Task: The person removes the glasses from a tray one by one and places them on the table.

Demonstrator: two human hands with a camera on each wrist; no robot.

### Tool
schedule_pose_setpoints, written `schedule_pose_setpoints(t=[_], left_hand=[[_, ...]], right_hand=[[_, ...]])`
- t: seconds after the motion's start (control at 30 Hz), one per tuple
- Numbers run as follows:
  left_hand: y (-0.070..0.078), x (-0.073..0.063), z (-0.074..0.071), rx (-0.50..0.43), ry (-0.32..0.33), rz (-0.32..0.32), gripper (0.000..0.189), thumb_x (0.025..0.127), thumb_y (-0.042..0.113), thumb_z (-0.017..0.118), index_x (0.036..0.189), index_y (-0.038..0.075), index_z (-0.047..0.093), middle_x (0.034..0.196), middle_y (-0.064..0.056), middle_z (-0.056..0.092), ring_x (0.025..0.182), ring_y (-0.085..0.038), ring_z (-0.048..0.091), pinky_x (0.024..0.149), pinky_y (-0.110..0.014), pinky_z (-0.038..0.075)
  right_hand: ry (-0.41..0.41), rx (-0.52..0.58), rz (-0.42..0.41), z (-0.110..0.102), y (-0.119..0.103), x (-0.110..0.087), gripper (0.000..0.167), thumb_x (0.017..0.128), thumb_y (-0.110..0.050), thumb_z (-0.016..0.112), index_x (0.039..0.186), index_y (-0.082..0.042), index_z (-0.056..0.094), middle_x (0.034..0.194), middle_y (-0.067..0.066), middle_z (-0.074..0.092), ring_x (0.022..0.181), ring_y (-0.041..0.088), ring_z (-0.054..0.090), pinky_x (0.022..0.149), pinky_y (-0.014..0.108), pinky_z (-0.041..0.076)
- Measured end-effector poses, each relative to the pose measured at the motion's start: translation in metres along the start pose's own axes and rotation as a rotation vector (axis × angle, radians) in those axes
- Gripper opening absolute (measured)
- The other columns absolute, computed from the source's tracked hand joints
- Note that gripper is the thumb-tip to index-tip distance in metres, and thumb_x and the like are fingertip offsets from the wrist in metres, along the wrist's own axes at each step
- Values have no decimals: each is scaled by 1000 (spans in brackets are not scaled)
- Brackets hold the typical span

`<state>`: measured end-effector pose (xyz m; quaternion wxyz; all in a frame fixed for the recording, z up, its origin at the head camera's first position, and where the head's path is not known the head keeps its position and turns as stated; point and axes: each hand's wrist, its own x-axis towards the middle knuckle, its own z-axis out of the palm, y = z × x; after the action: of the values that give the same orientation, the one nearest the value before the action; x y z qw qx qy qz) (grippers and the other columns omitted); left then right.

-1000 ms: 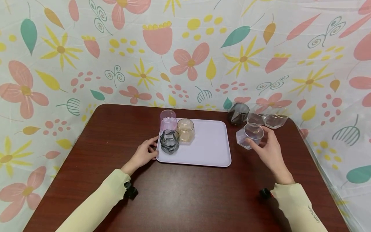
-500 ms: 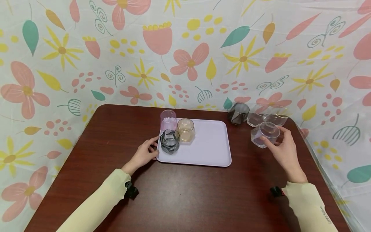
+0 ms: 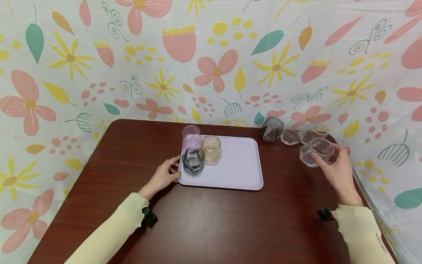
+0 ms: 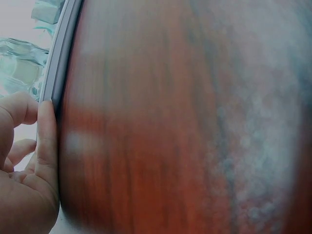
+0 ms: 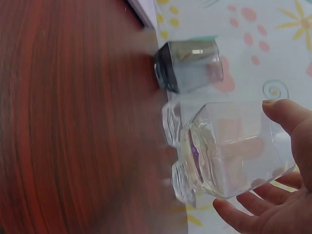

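My left hand (image 3: pixel 163 172) rests at the left edge of the pale lilac tray (image 3: pixel 235 172), its fingertips touching the rim. On the tray's left part stand a pink glass (image 3: pixel 191 136), an amber glass (image 3: pixel 211 149) and a smoky grey faceted glass (image 3: pixel 193 162). Over the right side of the table, my right hand (image 3: pixel 339 170) grips a clear angular glass (image 3: pixel 308 156) between thumb and fingers. In the right wrist view, this clear glass (image 5: pixel 234 146) shows the thumb on one side and several fingers on the other.
At the back right of the brown table (image 3: pixel 204 223) stand a dark grey glass (image 3: pixel 271 130) and two clear glasses, one (image 3: pixel 290 136) beside the other (image 3: pixel 308 136). A flower-patterned cloth (image 3: pixel 214 95) hangs right behind the table.
My right hand has moved to the right with the clear glass, away from the tray and in front of the back-right glasses. The left hand and tray have stayed put.
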<state>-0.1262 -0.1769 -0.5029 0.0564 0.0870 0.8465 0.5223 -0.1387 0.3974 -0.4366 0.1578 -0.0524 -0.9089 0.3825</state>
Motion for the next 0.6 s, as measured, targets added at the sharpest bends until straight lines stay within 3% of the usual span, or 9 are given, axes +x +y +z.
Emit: schedule_pose_setpoints(t=[0.37,0.6], left_hand=[[-2,1,0,1,-6,-13,69,83,-9,62,151,-3,49,113,-23,58,74,-17,61,58,-27,63],[-1,1,-1,1,-3,-5,69,83,-9,62,151,-3,50,113,-23,58,74,-16,61,58,-27,63]], right_hand=[[36,-29,93,-7,27,11,77,95,-28,74,151,6,34,131,16,47,96,2,48,68,1,37],[58,-35,132,-7,34,17,76,95,-29,73,151,7,34,137,19,46,109,27,51,72,2,35]])
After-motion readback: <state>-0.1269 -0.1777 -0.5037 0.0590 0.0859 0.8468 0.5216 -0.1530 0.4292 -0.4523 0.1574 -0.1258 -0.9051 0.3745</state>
